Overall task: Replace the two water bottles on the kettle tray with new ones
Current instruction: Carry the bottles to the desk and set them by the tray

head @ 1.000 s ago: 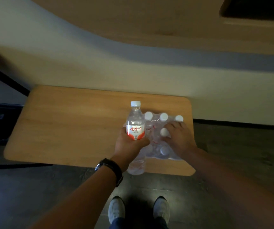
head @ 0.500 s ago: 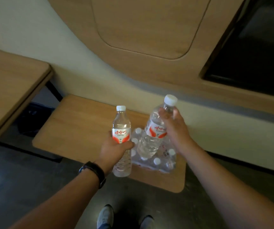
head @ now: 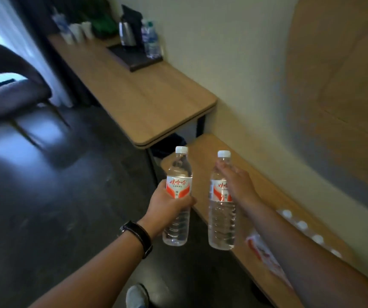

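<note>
Left hand (head: 169, 203): grasping new bottle (head: 178, 196). Right hand (head: 237, 185): grasping second new bottle (head: 221, 210), now lifted clear of pack (head: 307, 232), lower right. View swung toward kettle tray (head: 134, 56), upper centre; old bottles (head: 150, 40) still there; swap pending.

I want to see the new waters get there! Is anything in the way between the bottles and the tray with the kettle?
Nothing blocks the path across the desk. But two old bottles stand on the tray beside the kettle.
</note>
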